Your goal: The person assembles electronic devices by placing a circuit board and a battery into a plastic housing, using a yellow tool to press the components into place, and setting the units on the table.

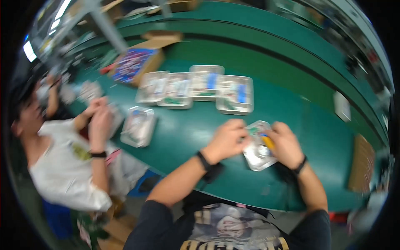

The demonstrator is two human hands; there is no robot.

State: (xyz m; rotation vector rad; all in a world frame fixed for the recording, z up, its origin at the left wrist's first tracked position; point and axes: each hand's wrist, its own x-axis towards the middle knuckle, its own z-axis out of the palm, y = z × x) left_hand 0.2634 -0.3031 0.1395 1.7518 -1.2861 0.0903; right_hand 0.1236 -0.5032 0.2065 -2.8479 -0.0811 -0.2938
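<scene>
In front of me on the green table (183, 137) lies a shallow silvery tray (255, 162), tilted in the view, with green and white bits inside. My left hand (228, 139) is at the tray's left edge, fingers curled together; what they grip, if anything, is blurred. Over the tray's right side, my right hand (286, 143) is closed round a small yellow piece (268, 142), whose kind I cannot make out. Black bands circle both my wrists.
Several filled trays (235, 106) stand in a row farther back, and another tray (138, 127) is left of them. An open carton (137, 64) holds blue and red packets. A co-worker (71, 162) sits at left. Brown cardboard (361, 162) and a white box (341, 106) lie right.
</scene>
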